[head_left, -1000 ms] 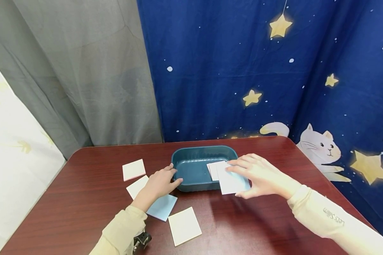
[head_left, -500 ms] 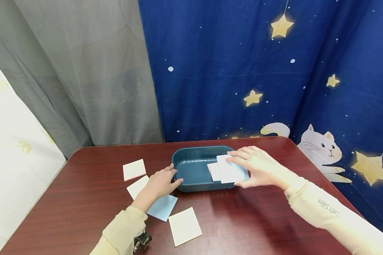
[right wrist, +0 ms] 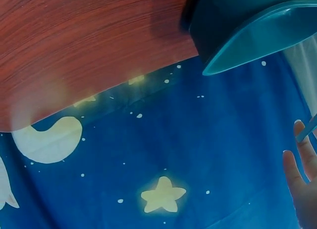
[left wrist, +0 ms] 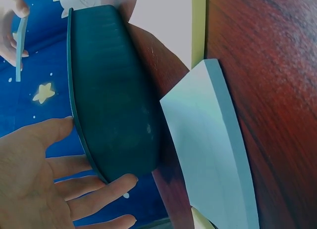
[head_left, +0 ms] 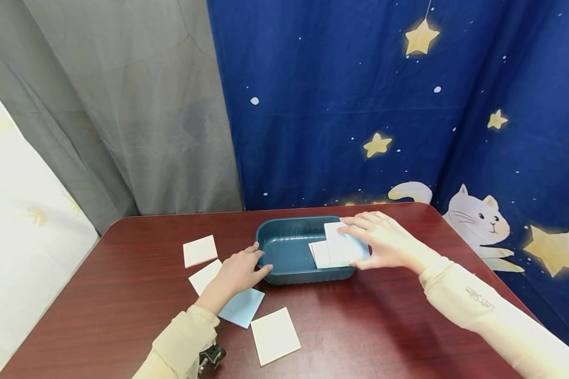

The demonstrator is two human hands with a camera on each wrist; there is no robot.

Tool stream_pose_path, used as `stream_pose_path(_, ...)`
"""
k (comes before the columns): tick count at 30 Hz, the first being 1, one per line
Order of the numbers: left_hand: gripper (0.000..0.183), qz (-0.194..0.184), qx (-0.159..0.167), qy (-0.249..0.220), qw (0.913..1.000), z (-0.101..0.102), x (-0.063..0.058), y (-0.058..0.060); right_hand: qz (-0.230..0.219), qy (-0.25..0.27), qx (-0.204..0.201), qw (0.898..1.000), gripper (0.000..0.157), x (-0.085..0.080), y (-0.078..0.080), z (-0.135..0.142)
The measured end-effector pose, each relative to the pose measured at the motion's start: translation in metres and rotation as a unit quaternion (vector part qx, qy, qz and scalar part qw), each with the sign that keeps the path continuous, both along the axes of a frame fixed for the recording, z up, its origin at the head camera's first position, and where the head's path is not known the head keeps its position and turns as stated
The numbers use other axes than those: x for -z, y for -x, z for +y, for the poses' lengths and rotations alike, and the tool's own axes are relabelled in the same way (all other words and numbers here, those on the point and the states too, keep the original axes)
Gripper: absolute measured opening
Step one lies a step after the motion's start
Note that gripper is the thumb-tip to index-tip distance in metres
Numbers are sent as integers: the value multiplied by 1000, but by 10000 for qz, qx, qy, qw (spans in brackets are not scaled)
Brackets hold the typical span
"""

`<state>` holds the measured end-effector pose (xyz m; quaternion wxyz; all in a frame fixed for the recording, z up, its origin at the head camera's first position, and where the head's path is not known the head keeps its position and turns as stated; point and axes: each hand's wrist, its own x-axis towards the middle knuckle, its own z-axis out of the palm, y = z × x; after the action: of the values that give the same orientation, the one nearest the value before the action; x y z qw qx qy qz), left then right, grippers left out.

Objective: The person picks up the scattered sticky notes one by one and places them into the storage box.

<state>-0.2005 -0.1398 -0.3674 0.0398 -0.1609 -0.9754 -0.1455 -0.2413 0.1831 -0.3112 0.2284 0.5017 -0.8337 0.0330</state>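
Note:
In the head view, my right hand (head_left: pixel 384 239) pinches a white-topped, pale blue sticky note pad (head_left: pixel 342 245) over the right half of a dark teal tray (head_left: pixel 289 277). The left wrist view shows this pad edge-on between the fingers. Another pad (head_left: pixel 318 253) with a pinkish edge lies in the tray, partly covered by the held one. My left hand (head_left: pixel 239 271) rests at the tray's left end, fingers spread and fingertips at the rim. Beneath the left forearm sits a blue pad (head_left: pixel 244 308), partly hidden.
Left of the tray lie a pink-edged white pad (head_left: pixel 200 251) and a second white pad (head_left: pixel 204 277), partly behind the left hand. A cream pad (head_left: pixel 276 337) is nearer the front. Curtains (head_left: pixel 313 131) hang behind the reddish-brown table (head_left: pixel 360 326).
My right hand has moved the held pad away from me, from the tray's front edge to over its inside. The left hand keeps its place at the tray.

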Motion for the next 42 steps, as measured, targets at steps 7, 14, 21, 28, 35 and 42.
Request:
stream_pose_path(7,49,-32,-11,23,10000,0,-1,-1,-55,31,58,10000,64,5,7,1)
stream_pose_path(14,48,-38,12,40,10000,0,-1,0,-106,98,30,9999,64,10,15,1)
stream_pose_path(21,47,20,57,56,10000,0,-1,1,-219,126,-20,9997,64,15,20,-2)
stream_pose_path(28,48,-11,21,77,10000,0,-1,1,-347,36,25,9994,63,20,24,-6)
stream_pose_path(35,48,-3,16,61,10000,0,0,1,-436,82,37,9990,62,27,27,-7)
stream_pose_path(42,48,-28,32,67,10000,-1,0,1,-410,11,95,9991,63,33,33,-9)
